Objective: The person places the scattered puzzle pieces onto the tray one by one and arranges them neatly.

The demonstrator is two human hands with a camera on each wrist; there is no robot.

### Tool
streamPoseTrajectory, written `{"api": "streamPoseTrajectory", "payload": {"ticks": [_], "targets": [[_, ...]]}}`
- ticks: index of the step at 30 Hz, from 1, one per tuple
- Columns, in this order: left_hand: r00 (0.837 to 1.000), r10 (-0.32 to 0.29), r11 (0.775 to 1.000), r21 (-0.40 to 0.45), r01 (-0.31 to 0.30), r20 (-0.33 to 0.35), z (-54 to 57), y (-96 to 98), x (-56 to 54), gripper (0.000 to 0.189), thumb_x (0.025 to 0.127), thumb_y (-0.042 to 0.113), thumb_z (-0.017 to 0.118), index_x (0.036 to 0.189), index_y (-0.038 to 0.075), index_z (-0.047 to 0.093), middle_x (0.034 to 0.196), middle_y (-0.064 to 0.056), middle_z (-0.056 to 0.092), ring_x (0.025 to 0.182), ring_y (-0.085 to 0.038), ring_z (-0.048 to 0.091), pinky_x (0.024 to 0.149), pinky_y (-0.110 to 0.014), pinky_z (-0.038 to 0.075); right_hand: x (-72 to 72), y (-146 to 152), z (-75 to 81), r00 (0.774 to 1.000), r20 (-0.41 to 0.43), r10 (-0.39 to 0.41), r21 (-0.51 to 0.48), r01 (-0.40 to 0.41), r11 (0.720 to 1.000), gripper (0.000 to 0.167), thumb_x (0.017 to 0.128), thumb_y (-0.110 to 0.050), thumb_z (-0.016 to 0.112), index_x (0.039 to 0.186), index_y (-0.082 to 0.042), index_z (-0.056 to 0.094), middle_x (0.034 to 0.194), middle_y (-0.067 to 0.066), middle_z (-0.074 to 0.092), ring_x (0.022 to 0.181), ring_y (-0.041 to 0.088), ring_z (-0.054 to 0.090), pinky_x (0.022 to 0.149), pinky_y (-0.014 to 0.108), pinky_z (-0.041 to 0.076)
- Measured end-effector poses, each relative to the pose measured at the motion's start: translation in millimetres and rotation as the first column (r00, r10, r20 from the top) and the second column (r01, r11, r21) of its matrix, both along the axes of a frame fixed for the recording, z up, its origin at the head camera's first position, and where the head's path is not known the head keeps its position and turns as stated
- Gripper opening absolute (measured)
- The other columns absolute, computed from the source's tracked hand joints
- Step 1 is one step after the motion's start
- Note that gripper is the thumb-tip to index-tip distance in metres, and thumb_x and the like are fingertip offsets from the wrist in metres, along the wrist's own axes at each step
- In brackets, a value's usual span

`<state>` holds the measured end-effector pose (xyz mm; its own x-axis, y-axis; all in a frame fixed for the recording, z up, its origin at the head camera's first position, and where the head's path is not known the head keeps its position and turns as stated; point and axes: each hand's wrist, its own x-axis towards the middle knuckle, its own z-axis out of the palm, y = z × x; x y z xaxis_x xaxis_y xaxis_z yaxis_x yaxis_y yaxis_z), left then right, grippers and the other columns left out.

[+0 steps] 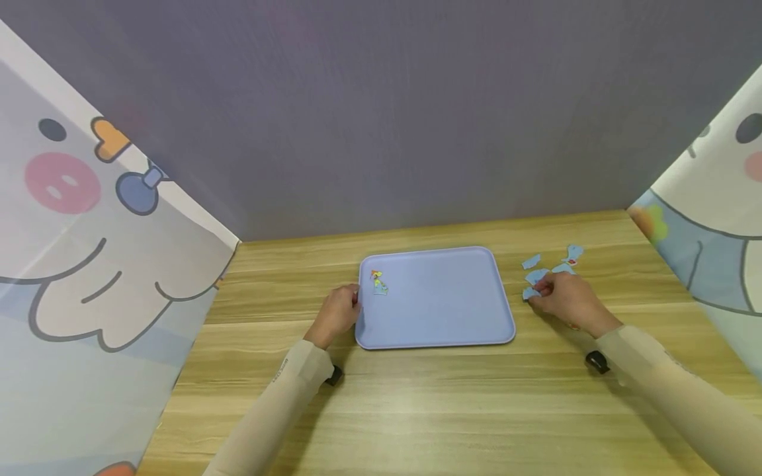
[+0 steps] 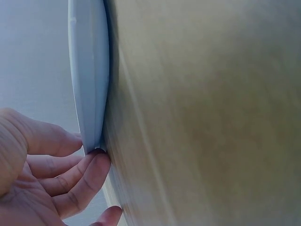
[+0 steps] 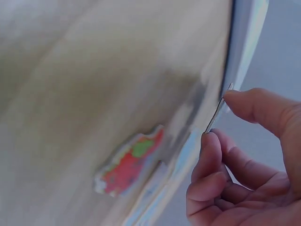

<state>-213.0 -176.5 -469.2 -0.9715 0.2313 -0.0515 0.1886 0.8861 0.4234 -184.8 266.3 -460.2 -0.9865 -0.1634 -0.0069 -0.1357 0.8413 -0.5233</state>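
My left hand (image 1: 339, 307) pinches the left rim of a pale blue tray (image 1: 440, 297), thumb on top and fingers beneath, as the left wrist view shows. On the tray, near its left side, sit small joined puzzle pieces (image 1: 380, 289) in light blue, yellow and orange. Off the tray's right edge, my right hand (image 1: 568, 303) holds a thin light-blue puzzle piece (image 1: 529, 293) by its edges. In the right wrist view that piece (image 3: 215, 115) appears edge-on between thumb and fingertip. A red and green puzzle piece (image 3: 131, 162) lies on the table below this hand.
Several loose puzzle pieces (image 1: 531, 262) lie on the wooden table (image 1: 417, 403) around and beyond the right hand. A grey wall (image 1: 381, 119) rises behind the table, with cartoon-printed panels (image 1: 77, 277) at both sides. Black devices (image 1: 597, 361) sit at both wrists.
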Motion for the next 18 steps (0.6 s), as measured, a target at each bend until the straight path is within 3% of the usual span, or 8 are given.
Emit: {"api": "streamPoseTrajectory", "payload": {"ticks": [6, 13, 18], "targets": [[1.0, -0.003, 1.0, 0.002, 0.003, -0.006, 0.4, -0.6, 1.0, 0.003, 0.086, 0.001, 0.063, 0.086, 0.003, 0.06, 0.07, -0.002, 0.055, 0.061, -0.016, 0.051, 0.052, -0.027, 0.042, 1.1, -4, 8.3, 0.997, -0.075, 0.007, -0.041, -0.01, 0.999, 0.029, 0.078, -0.021, 0.076, 0.092, 0.003, 0.069, 0.078, 0.005, 0.066, 0.073, 0.023, 0.062, 0.067, 0.042, 0.048], [1.0, 0.002, 1.0, 0.002, -0.002, -0.004, 0.8, -0.1, 2.4, 0.03, 0.086, 0.002, 0.064, 0.115, -0.004, 0.061, 0.08, -0.006, 0.061, 0.068, -0.016, 0.054, 0.057, -0.027, 0.045, 2.2, -13, 16.5, 0.986, -0.157, 0.051, -0.069, -0.063, 0.996, 0.025, 0.078, -0.018, 0.076, 0.094, 0.001, 0.07, 0.081, 0.005, 0.066, 0.073, 0.02, 0.06, 0.063, 0.037, 0.047], [1.0, 0.004, 1.0, 0.015, -0.004, -0.011, 0.2, -0.1, 1.7, 0.027, 0.086, 0.002, 0.064, 0.112, -0.002, 0.062, 0.078, -0.004, 0.06, 0.066, -0.016, 0.053, 0.056, -0.027, 0.045, 0.4, -24, 19.0, 0.981, -0.178, 0.08, -0.074, -0.095, 0.993, 0.021, 0.078, -0.017, 0.077, 0.092, -0.001, 0.07, 0.08, 0.004, 0.065, 0.068, 0.016, 0.056, 0.059, 0.033, 0.045]]}}
